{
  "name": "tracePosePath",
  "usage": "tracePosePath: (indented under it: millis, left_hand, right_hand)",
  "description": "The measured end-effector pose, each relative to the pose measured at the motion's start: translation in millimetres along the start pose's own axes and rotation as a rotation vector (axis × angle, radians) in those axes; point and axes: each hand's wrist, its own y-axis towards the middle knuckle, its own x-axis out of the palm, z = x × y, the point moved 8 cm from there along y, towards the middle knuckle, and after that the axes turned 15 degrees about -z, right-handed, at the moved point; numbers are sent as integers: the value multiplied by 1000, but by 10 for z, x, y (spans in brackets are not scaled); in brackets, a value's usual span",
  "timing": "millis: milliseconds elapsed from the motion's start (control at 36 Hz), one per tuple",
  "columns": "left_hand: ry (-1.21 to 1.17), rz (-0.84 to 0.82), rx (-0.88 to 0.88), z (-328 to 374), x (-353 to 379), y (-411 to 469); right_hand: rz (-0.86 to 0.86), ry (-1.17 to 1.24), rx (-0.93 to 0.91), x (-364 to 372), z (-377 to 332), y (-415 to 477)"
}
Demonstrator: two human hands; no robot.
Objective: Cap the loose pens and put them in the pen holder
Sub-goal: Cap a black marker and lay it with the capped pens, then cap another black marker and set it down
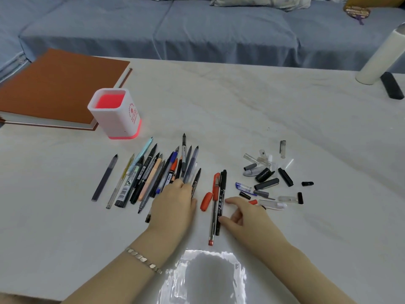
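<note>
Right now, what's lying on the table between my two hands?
In the head view, between the left hand and the right hand lie a loose red cap, a red pen and a black pen, side by side.

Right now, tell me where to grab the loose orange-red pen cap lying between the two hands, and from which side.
Pinch the loose orange-red pen cap across its narrow width at mid-length, coming straight down from above. It lies flat on the white table, tilted, with clear table on its left and a red-capped pen close on its right. The right hand is probably nearest.
</note>
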Motion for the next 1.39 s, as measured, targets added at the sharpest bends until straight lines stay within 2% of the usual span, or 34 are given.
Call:
tracePosePath:
  millis: [139,194,361,444,528,611,722,806,889,1028,1083,1167,1389]
  left_hand:
    - [67,-36,-51,35,18,125]
    - [19,-42,-62,39,-15,146]
    - [-505,-15,-19,2,-230,49]
    - [-656,-45,12,-19,-260,4]
    - [-644,-2,12,-100,-307,-51]
    - [-662,16,2,-145,-317,-99]
    - [-694,2,17,-110,-313,-121]
    - [-716,-13,47,-35,-310,-113]
    - [-781,-29,82,82,-323,-119]
    - [-875,-96,182,323,-337,-153]
    - [-870,-114,198,367,-329,-159]
    - [-843,-125,229,435,-336,-195]
    - [-794,-79,244,477,-394,-309]
  right_hand:
    - [41,-64,20,-148,167,-162]
    - [93,-53,39,-299,271,-209]
    - [249,-219,99,-833,451,-199]
    - [300,-313,108,-997,515,-91]
    - [360,-347,181,-1145,589,-16]
    - [314,-367,274,-1186,686,88]
    - [306,-312,289,-1181,754,126]
    - [365,-166,222,-1186,726,42]
    - [442,147,74,-1182,577,-121]
    - [348,741,-222,-1042,187,-360]
    - [310,897,-293,-991,49,-437]
    - [313,1029,-323,-922,-27,-498]
    - [461,1112,-295,-925,-27,-586]
